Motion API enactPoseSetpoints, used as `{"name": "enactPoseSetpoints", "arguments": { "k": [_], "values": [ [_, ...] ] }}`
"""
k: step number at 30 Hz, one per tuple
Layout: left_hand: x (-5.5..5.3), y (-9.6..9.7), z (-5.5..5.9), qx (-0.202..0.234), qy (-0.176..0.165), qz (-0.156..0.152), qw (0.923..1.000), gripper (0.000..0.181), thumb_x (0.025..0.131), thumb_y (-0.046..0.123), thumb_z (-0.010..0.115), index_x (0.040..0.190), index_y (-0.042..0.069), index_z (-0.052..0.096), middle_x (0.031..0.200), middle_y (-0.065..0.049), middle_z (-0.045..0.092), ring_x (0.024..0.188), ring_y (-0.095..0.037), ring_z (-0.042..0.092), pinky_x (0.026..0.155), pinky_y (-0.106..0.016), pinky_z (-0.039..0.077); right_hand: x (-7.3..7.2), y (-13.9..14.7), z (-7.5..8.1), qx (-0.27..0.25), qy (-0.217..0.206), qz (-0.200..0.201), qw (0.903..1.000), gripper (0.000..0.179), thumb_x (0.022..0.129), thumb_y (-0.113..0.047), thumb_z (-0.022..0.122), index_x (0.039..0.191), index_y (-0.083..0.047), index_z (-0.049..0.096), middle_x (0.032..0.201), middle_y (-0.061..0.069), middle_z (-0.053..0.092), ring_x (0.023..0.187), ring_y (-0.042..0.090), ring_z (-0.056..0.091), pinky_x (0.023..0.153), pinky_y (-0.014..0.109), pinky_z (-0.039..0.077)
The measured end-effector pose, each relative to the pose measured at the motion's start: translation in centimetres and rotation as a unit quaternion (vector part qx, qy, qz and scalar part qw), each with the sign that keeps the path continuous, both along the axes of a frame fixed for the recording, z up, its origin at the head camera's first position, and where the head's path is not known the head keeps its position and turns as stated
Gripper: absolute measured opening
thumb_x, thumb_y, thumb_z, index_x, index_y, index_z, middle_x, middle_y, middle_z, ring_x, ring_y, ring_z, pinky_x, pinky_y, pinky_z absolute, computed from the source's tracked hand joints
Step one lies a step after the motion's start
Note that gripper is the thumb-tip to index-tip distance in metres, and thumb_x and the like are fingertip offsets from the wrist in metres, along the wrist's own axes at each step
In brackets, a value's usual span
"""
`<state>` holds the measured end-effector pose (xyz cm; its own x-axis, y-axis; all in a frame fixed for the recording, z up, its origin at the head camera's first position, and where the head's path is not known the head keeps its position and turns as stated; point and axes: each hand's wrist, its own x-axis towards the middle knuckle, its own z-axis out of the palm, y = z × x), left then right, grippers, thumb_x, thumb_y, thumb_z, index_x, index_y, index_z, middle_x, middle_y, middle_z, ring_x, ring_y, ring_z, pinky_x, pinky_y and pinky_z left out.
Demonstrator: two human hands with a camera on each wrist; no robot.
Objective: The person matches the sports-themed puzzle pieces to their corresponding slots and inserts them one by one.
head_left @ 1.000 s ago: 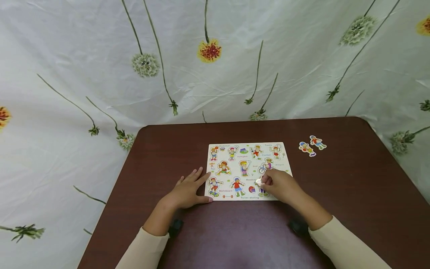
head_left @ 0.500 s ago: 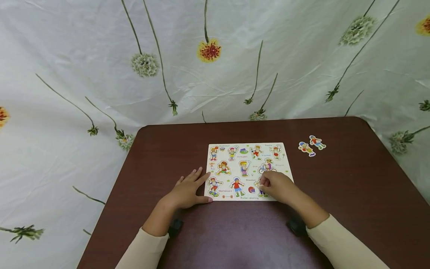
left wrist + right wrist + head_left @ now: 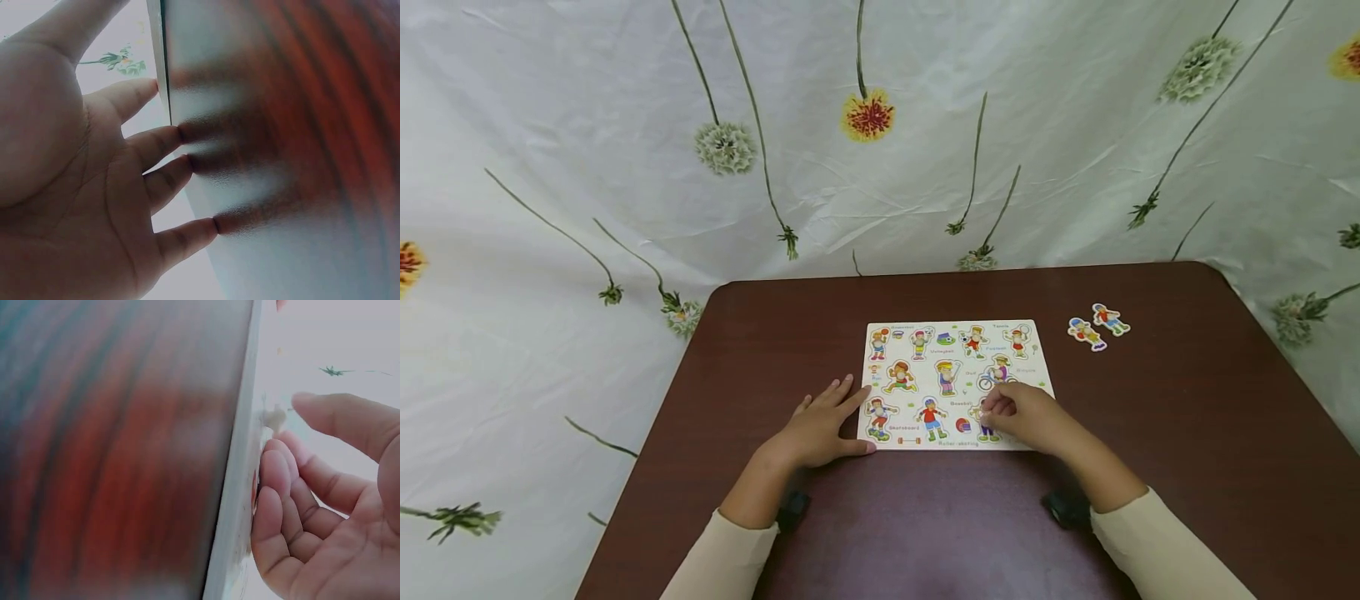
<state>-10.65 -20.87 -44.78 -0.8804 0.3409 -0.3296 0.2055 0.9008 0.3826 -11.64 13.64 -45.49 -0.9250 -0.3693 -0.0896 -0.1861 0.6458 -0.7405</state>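
A pale puzzle board (image 3: 928,379) printed with cartoon sports children lies on the dark table. My left hand (image 3: 822,429) rests at its left edge, fingers spread, with the thumb at the near corner. In the left wrist view the fingertips (image 3: 215,226) meet the table surface. My right hand (image 3: 1026,417) is over the board's near right part, at a child-shaped puzzle piece (image 3: 988,435) partly covered by the fingers. In the right wrist view a small pale knob (image 3: 274,417) stands up from the board, with thumb and forefinger tips parted close to it; the other fingers are curled against the board.
Two loose child-shaped pieces, a lower left one (image 3: 1086,333) and an upper right one (image 3: 1110,319), lie on the table (image 3: 1187,400) beyond the board's right side. A white flowered cloth (image 3: 925,192) hangs behind the table's far edge.
The piece in the right hand was tilted and catching light; now it lies at the board, and the thumb and forefinger have parted slightly. The left hand has stayed put.
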Motion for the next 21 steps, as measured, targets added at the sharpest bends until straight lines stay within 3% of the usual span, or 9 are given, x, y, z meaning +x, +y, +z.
{"name": "enactPoseSetpoints", "arguments": {
  "k": [7, 14, 21],
  "values": [
    [0.0, 0.0, 0.1, 0.000, -0.001, -0.001, 1.0000, 0.091, 0.086, 0.056, 0.073, 0.161, 0.029, 0.030, 0.171, -0.009, 0.017, 0.159, -0.032, 0.013, 0.122, -0.068, 0.013, -0.1, 1.5, 0.0, -0.080, -0.036, -0.046, 0.9951, 0.019, 0.093, -0.015, 0.072, 0.107, -0.003, 0.071, 0.097, 0.009, 0.072, 0.086, 0.013, 0.064, 0.072, 0.022, 0.053],
    [0.0, 0.0, 0.2, -0.003, 0.000, -0.003, 1.0000, 0.091, 0.086, 0.056, 0.074, 0.161, 0.028, 0.029, 0.171, -0.010, 0.017, 0.159, -0.032, 0.013, 0.122, -0.068, 0.013, -0.7, 3.8, 0.8, -0.083, -0.013, -0.107, 0.9907, 0.023, 0.097, -0.016, 0.068, 0.114, -0.001, 0.068, 0.105, 0.014, 0.072, 0.091, 0.015, 0.065, 0.075, 0.022, 0.052],
    [0.0, 0.0, 0.2, -0.003, -0.002, -0.006, 1.0000, 0.091, 0.087, 0.055, 0.074, 0.161, 0.027, 0.029, 0.171, -0.010, 0.017, 0.159, -0.033, 0.013, 0.121, -0.068, 0.013, -1.7, 6.9, 1.2, -0.078, 0.023, -0.158, 0.9840, 0.029, 0.100, -0.021, 0.064, 0.120, 0.000, 0.066, 0.111, 0.018, 0.068, 0.086, 0.002, 0.060, 0.074, 0.016, 0.050]
  ]
}}
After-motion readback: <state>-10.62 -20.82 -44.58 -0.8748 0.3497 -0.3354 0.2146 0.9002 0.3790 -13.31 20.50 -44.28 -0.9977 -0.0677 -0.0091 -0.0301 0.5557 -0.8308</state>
